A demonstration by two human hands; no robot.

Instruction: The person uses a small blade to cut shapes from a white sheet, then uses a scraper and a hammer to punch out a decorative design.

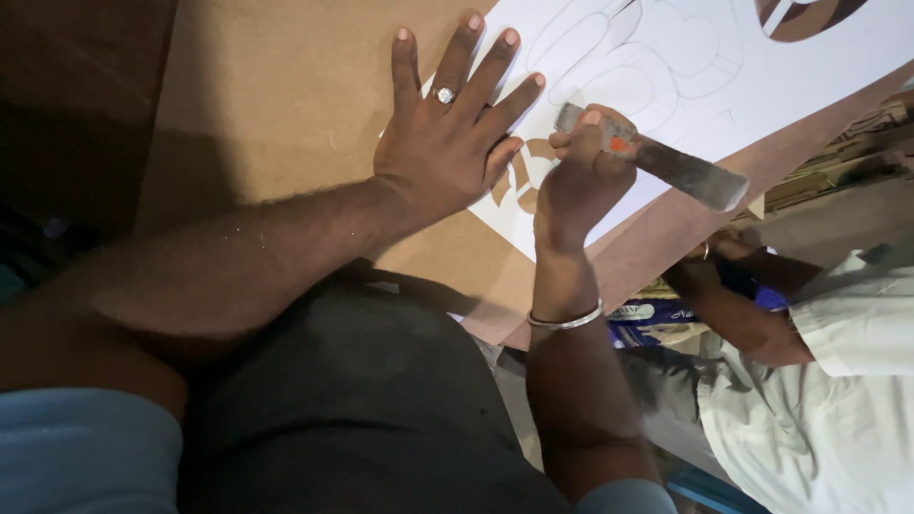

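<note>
My left hand (447,143) lies flat with fingers spread, a ring on one finger, pressing the edge of a white paper sheet (724,86) with drawn outlines and cut-out shapes. The sheet rests on a brown board (276,86). My right hand (576,186), with a metal bangle at the wrist, is closed around a flat metal knife-like tool (681,169) with a small orange mark. The tool's working end sits at the paper's lower corner, hidden under my fingers, beside brown cut-out openings (524,176).
Another person in a pale shirt (838,381) crouches at the lower right below the board's edge, an arm (733,314) reaching under it. A blue printed packet (657,319) lies near that arm. Dark floor lies at the left.
</note>
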